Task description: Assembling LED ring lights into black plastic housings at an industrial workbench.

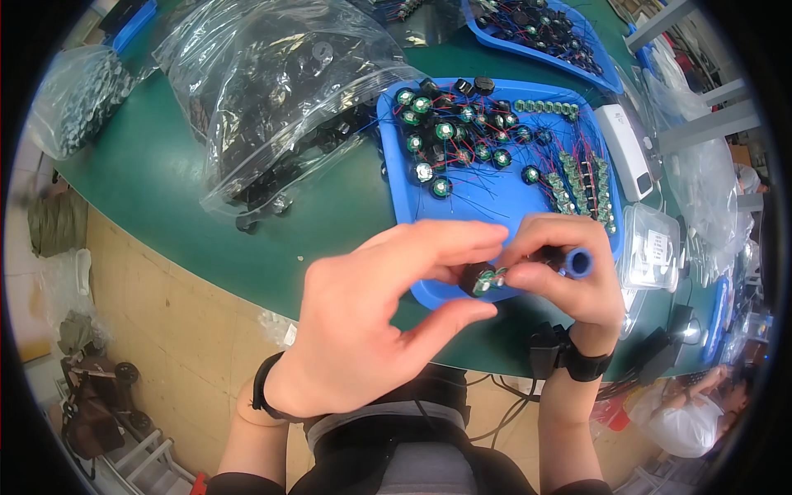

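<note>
My left hand [363, 313] reaches in over the near edge of the blue tray, fingers bent around a small round black part with a green circuit board [478, 280]; its thumb stands apart below the part. Close against it, my right hand [569, 276] pinches with thumb and forefinger at the part's board side; the exact contact is partly hidden. Within the right hand's curled fingers sits a blue tube-shaped handle [579, 262], its hollow end toward me; the rest of it is covered. Similar round parts with red and blue wires [445, 130] lie in the blue tray [398, 194].
Strips of small green boards [577, 186] lie at the tray's right. Beside it are a white device [624, 153] and a clear plastic box [652, 247]. A large clear bag of black parts [280, 107] covers the left back of the green table [165, 181]. Another person [689, 412] sits at right.
</note>
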Motion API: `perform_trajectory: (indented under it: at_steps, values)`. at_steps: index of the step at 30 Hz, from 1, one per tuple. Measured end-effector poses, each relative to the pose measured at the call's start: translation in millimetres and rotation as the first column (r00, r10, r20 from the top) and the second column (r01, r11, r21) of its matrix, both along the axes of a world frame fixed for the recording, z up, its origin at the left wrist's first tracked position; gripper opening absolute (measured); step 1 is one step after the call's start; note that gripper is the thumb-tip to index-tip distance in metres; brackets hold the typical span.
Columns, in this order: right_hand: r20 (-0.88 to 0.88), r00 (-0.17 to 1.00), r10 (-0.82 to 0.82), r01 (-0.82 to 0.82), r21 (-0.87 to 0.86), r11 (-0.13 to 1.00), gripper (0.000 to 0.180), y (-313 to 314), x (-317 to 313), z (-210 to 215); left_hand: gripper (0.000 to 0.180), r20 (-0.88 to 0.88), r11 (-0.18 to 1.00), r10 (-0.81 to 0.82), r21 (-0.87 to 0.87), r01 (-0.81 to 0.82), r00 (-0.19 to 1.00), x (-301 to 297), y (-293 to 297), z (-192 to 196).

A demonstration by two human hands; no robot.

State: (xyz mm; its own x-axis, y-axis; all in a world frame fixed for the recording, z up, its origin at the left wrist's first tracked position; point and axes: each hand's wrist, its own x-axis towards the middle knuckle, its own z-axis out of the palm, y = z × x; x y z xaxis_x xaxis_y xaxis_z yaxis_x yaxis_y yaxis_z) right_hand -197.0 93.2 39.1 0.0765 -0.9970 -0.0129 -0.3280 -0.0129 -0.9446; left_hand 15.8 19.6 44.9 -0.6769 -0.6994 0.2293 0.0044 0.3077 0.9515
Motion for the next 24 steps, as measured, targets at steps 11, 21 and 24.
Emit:
perform_trajectory:
  at_steps: [11, 21, 24]
  values:
    - [-0.586, 0.771, -0.249, 0.051, -0.333, 0.941, 0.014, -5, 23, -20, 0.020, 0.025, 0.986, 0.165, -0.017, -0.165, 0.986, -19, -6, -30]
    - [-0.816, 0.429, -0.386, 0.261, -0.297, 0.918, 0.015, -2, 21, -22, 0.014, 0.049, 0.969, 0.220, -0.126, -0.213, 0.974, -29, -8, -52]
    - [-0.864, 0.359, -0.353, 0.307, -0.248, 0.919, 0.024, -3, 14, -26, 0.010, 0.114, 0.976, 0.078, -0.210, -0.052, 0.990, -32, 1, -53]
